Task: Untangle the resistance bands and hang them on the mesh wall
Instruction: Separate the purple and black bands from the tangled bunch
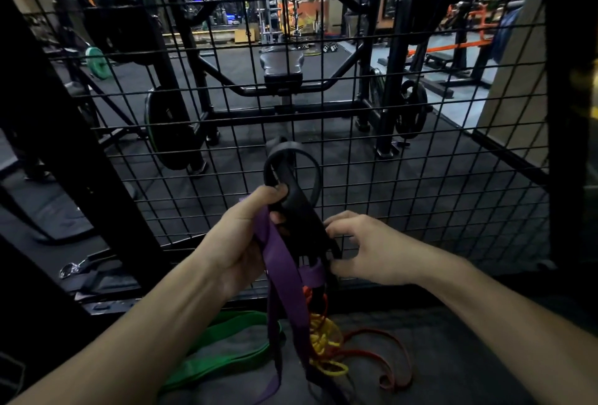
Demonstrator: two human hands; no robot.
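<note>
Gripping looped black [293, 184] and purple rubber bands [284, 278], left hand [241, 236]; right hand [365, 249] pinches them before black wire mesh wall [420, 178]. Green [226, 349], yellow [325, 344], red bands [388, 356] lie below.

Five resistance bands are counted: one black band [293, 178] above the fingers [275, 192], one purple band [284, 278], one green band [226, 349], one yellow band [323, 340] and one red band [382, 353] below them.
</note>
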